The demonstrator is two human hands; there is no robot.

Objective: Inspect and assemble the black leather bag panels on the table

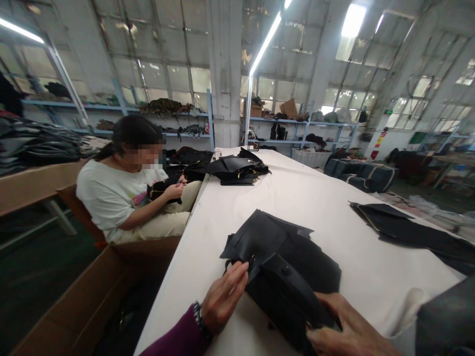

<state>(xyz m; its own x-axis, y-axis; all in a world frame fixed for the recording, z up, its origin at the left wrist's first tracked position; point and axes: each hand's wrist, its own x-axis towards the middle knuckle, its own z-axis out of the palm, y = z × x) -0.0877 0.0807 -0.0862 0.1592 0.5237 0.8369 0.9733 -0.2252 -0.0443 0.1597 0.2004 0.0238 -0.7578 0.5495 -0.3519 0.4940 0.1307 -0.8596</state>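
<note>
Long white cloth-covered table (315, 198) carries a stack of flat black leather pieces (278, 247) near its front edge. Left hand (222, 296), fingers curled, pinches the stack's left edge. Right hand (349, 329) lies spread on a folded black leather piece (287, 296). Seated co-worker (126, 183) works well apart.

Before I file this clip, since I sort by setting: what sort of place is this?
Probably a bag or leather-goods workshop: black cut pieces piled on a long white worktable, metal shelves of materials under factory windows, and a co-worker handling similar pieces.
</note>
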